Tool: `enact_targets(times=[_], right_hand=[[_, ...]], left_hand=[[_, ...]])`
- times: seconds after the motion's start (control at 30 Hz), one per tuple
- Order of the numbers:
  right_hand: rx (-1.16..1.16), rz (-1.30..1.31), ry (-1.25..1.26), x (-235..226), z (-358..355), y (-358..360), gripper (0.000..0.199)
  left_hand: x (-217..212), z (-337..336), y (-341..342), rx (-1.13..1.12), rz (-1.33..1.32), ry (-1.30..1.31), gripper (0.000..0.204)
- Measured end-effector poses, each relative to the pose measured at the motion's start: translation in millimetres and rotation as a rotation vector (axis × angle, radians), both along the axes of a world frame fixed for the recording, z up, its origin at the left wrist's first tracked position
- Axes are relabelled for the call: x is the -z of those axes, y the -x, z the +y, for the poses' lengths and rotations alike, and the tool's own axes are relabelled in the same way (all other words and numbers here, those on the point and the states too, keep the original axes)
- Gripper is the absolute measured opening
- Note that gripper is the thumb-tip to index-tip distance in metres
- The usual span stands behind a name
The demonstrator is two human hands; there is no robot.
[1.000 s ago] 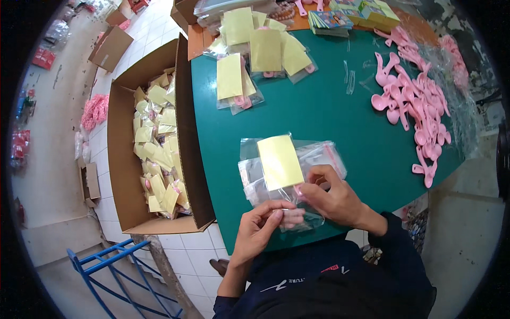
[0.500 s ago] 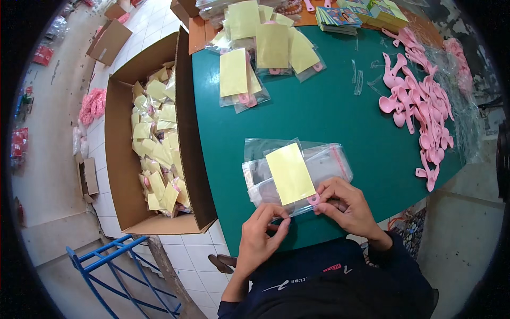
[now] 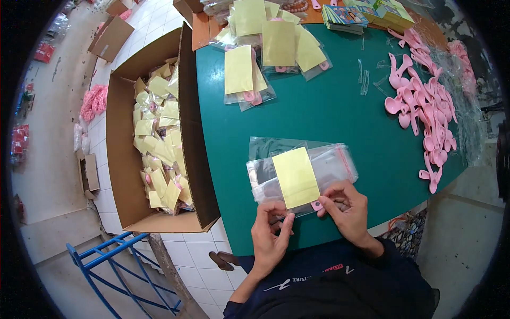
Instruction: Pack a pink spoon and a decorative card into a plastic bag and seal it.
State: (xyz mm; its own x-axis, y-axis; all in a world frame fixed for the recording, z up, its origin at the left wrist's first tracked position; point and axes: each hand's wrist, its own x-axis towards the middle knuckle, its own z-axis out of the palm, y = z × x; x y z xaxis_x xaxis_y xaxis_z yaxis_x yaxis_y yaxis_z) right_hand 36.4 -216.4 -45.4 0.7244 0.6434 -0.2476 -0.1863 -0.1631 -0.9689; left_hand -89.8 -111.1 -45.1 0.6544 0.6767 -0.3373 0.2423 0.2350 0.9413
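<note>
A clear plastic bag [image 3: 303, 213] holds a pale yellow card [image 3: 295, 178] and a pink spoon, of which only the holed handle end [image 3: 316, 205] shows below the card. My left hand [image 3: 270, 234] pinches the bag's near edge at its left corner. With thumb and fingers closed, my right hand [image 3: 346, 211] grips the same bag by its right corner, beside the spoon handle. Underneath lies a stack of flat clear bags [image 3: 337, 162] on the green tabletop [image 3: 228, 149]. The card hides the rest of the spoon.
Pink spoons [image 3: 425, 106] are heaped at the right. Filled bags with yellow cards [image 3: 238, 70] lie at the back, beside colourful booklets [image 3: 344, 18]. Left of the table stands a large cardboard box [image 3: 199, 159] full of similar bags, with a blue metal frame [image 3: 111, 254] nearer me.
The view has shifted slightly, moving the whole scene a little right. My right fingertips now cover more of the spoon handle end; both hands keep to the bag's near edge.
</note>
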Motion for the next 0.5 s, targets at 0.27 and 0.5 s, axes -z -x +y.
enact_targets(times=[0.27,0.5], right_hand=[[-0.133,-0.323,0.110,-20,10,-28,0.023],[-0.349,-1.289,0.380,-46,18,-183,0.035]], left_hand=[[-20,31,-26,0.262,0.030,-0.444,0.042],[-41,100,-96,0.342,-0.067,-0.990,0.034]])
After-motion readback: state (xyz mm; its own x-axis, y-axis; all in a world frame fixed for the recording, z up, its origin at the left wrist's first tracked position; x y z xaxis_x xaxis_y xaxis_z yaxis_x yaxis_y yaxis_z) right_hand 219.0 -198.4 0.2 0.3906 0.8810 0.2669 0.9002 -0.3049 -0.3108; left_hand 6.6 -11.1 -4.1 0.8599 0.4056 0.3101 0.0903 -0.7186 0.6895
